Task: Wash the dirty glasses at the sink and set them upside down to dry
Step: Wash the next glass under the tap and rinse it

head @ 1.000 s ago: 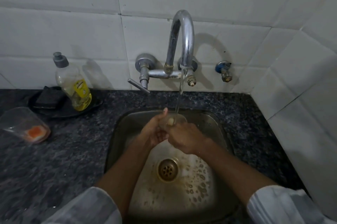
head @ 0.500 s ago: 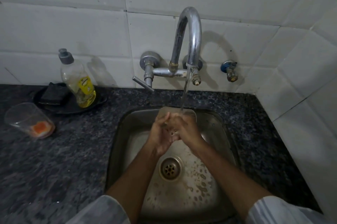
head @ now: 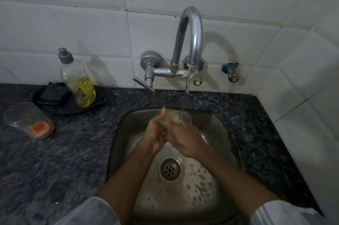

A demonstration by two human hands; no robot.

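- Both hands are over the steel sink (head: 227,133), closed around a clear glass (head: 180,117) that they hold together.
- The left hand (head: 156,133) wraps the glass from the left side, thumb pointing up; the right hand (head: 185,138) holds it from the right.
- The tap (head: 190,41) is running, and the water stream (head: 185,96) falls into the open mouth of the glass.
- The drain (head: 170,169) is below the hands, with water drops around it.
- On the dark counter (head: 55,160), at the left, a second glass (head: 27,120) stands with something orange at its bottom.
- Behind it, a soap bottle (head: 78,80) with yellow liquid stands on a black tray (head: 64,107), beside a dark sponge (head: 53,92).
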